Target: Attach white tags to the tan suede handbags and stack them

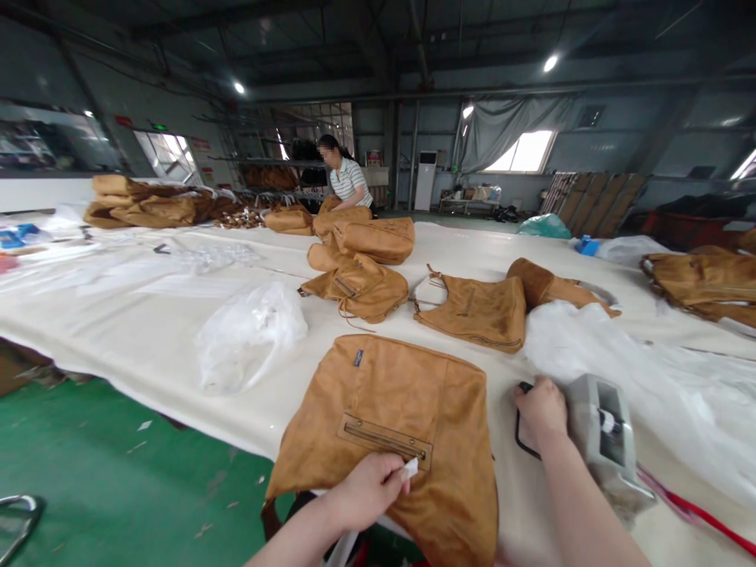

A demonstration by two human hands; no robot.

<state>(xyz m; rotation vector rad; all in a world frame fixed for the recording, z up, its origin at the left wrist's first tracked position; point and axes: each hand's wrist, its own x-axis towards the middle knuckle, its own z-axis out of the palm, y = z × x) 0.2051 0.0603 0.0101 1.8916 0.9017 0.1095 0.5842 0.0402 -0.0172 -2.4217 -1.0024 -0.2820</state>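
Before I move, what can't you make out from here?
All in the head view:
- Label on the near bag: wording too small.
- Near bag's bottom: cut off by the lower edge.
- White slip: partly hidden by the left hand.
- Black-rimmed object: partly covered by the right hand; can't tell what it is.
- Far-right bags: cut off by the right edge.

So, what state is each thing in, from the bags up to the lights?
Front bag: spread out, overhanging table
Zipper pull: at zipper's right end
White slip: pinched in left hand
Right hand: on black-edged object
Plastic bag: crumpled
Ceiling lights: lit
Grey curtain: gathered partly aside
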